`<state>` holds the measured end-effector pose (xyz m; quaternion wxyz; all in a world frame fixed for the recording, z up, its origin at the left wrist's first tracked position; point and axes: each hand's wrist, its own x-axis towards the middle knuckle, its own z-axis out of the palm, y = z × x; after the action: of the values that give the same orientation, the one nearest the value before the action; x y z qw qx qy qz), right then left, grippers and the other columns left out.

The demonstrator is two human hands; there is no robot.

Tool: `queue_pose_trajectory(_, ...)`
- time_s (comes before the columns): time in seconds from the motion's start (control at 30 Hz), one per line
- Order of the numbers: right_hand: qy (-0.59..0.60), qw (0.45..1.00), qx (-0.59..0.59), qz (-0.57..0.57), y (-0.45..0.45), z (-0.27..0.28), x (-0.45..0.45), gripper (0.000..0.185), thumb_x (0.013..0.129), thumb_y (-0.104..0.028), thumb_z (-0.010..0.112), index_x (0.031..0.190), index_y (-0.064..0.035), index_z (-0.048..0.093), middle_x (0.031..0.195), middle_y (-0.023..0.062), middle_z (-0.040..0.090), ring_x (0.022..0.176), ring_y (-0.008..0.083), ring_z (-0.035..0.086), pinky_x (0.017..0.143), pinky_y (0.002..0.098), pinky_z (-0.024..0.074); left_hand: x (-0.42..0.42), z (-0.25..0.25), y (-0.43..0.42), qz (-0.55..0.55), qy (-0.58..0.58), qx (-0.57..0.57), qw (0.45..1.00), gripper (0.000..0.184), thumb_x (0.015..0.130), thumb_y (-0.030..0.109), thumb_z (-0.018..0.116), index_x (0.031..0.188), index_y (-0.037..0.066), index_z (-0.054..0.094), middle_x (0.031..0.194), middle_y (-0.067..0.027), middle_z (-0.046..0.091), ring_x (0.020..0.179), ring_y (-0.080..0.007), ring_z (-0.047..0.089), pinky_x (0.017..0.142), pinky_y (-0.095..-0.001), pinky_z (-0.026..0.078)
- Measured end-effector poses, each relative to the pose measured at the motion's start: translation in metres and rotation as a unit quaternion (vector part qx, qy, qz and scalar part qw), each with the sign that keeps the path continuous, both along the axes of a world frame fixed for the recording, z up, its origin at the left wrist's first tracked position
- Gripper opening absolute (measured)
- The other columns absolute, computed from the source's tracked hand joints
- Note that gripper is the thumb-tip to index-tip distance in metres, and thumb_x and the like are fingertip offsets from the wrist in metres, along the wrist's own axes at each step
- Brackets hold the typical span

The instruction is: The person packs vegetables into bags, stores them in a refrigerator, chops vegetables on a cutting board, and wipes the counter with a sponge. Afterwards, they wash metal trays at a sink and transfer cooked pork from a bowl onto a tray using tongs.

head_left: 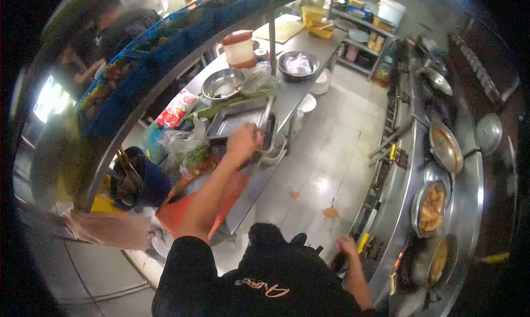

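My left hand (244, 143) reaches over the steel counter, fingers curled at the near right corner of a rectangular metal tray (225, 123). What it grips, if anything, is hard to make out; a thin pale strip rises along the tray's right side just past the fingers. A clear container (274, 150) stands right beside this hand. Left of the tray lie a plastic bag with greens (190, 146) and, closer to me, a red board or box (232, 193). Low at my right side, my right hand (346, 245) is near the stove front, its fingers small and blurred.
Farther along the counter are a metal bowl (223, 85), a dark bowl with a white bag (298, 66) and a lidded pitcher (237, 47). The stove at right carries a pan of food (432, 209) and a wok (446, 147). Orange spills (330, 211) mark the tiled floor.
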<state>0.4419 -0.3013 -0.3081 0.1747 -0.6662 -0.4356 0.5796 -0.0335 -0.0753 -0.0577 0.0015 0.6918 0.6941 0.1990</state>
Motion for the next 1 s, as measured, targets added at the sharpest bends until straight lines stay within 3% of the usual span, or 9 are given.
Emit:
queue_pose_trajectory(0.03, 0.066, 0.996, 0.025, -0.058, 0.041, 0.027, -0.014, 0.024, 0.082, -0.024, 0.056, 0.092, -0.0028, 0.062, 0.072, 0.0044, 0.059, 0.058, 0.0141, 0.056, 0.051, 0.0292, 0.0458, -0.008, 0.010, -0.004, 0.004, -0.010, 0.059, 0.998, 0.027, 0.078, 0.025, 0.056, 0.099, 0.009, 0.055, 0.090, -0.0153, 0.056, 0.077, -0.0341, 0.058, 0.065, -0.0433, 0.047)
queue_pose_trajectory(0.13, -0.015, 0.991, 0.098, 0.093, 0.185, 0.085, -0.060, 0.030, 0.084, -0.026, 0.055, 0.105, -0.0040, 0.057, 0.087, 0.0049, 0.060, 0.072, 0.0119, 0.055, 0.063, 0.0245, 0.0454, -0.017, 0.039, -0.017, 0.055, -0.022, 0.092, 0.994, 0.021, 0.077, 0.020, 0.060, 0.094, 0.010, 0.056, 0.088, -0.0127, 0.054, 0.075, -0.0340, 0.057, 0.062, -0.0424, 0.046)
queue_pose_trajectory(0.23, 0.173, 0.976, 0.073, 0.109, 0.281, 0.170, -0.140, 0.038, 0.084, -0.026, 0.056, 0.116, -0.0069, 0.051, 0.090, 0.0057, 0.060, 0.073, 0.0130, 0.055, 0.059, 0.0243, 0.0451, -0.024, 0.021, -0.031, 0.038, -0.010, 0.141, 0.989, 0.015, 0.073, 0.013, 0.061, 0.088, 0.010, 0.057, 0.084, -0.0104, 0.054, 0.072, -0.0314, 0.056, 0.059, -0.0403, 0.045)
queue_pose_trajectory(0.47, 0.467, 0.868, -0.088, 0.143, 0.362, 0.244, -0.265, 0.049, 0.086, -0.022, 0.053, 0.129, -0.0075, 0.033, 0.103, 0.0109, 0.055, 0.082, 0.0207, 0.058, 0.061, 0.0332, 0.0509, 0.001, 0.001, -0.021, -0.039, 0.014, 0.170, 0.985, 0.024, 0.059, 0.010, 0.065, 0.082, 0.010, 0.058, 0.086, -0.0044, 0.054, 0.066, -0.0237, 0.053, 0.055, -0.0359, 0.044)
queue_pose_trajectory(0.57, 0.375, 0.923, 0.003, 0.089, 0.392, 0.247, -0.269, 0.052, 0.081, -0.016, 0.056, 0.126, -0.0058, 0.033, 0.100, 0.0102, 0.053, 0.081, 0.0237, 0.056, 0.059, 0.0387, 0.0496, 0.018, -0.004, 0.016, -0.094, -0.055, 0.158, 0.981, 0.029, 0.059, 0.011, 0.066, 0.087, 0.010, 0.059, 0.093, -0.0057, 0.055, 0.069, -0.0243, 0.054, 0.057, -0.0349, 0.045)
queue_pose_trajectory(0.6, 0.375, 0.924, -0.026, 0.076, 0.409, 0.240, -0.255, 0.050, 0.078, -0.010, 0.058, 0.123, -0.0035, 0.037, 0.107, 0.0103, 0.053, 0.093, 0.0223, 0.054, 0.067, 0.0384, 0.0500, 0.020, -0.001, 0.032, -0.124, -0.089, 0.158, 0.976, 0.032, 0.062, 0.012, 0.068, 0.092, 0.010, 0.059, 0.098, -0.0085, 0.054, 0.074, -0.0253, 0.055, 0.059, -0.0335, 0.045)
queue_pose_trajectory(0.7, 0.408, 0.912, 0.034, -0.001, 0.449, 0.236, -0.215, 0.048, 0.075, -0.002, 0.056, 0.120, -0.0018, 0.041, 0.107, 0.0095, 0.054, 0.095, 0.0202, 0.053, 0.075, 0.0369, 0.0475, 0.032, 0.030, 0.075, -0.044, -0.234, 0.202, 0.950, 0.033, 0.066, 0.015, 0.068, 0.097, 0.010, 0.059, 0.100, -0.0100, 0.055, 0.078, -0.0260, 0.055, 0.061, -0.0332, 0.046)
queue_pose_trajectory(0.83, 0.402, 0.914, 0.058, 0.020, 0.504, 0.250, -0.174, 0.045, 0.072, -0.002, 0.055, 0.115, 0.0019, 0.045, 0.099, 0.0092, 0.057, 0.090, 0.0198, 0.056, 0.080, 0.0331, 0.0456, 0.034, 0.036, 0.142, 0.001, -0.104, 0.207, 0.973, 0.041, 0.068, 0.021, 0.070, 0.103, 0.006, 0.056, 0.091, -0.0105, 0.054, 0.076, -0.0274, 0.053, 0.063, -0.0344, 0.046)
queue_pose_trajectory(1.0, 0.311, 0.932, 0.136, 0.127, 0.587, 0.245, -0.148, 0.045, 0.071, -0.008, 0.060, 0.114, -0.0015, 0.047, 0.091, 0.0031, 0.057, 0.077, 0.0123, 0.053, 0.066, 0.0253, 0.0451, 0.088, 0.053, 0.277, 0.188, -0.020, -0.028, 0.982, 0.035, 0.072, 0.026, 0.065, 0.098, 0.005, 0.056, 0.088, -0.0160, 0.054, 0.085, -0.0327, 0.053, 0.069, -0.0423, 0.045)
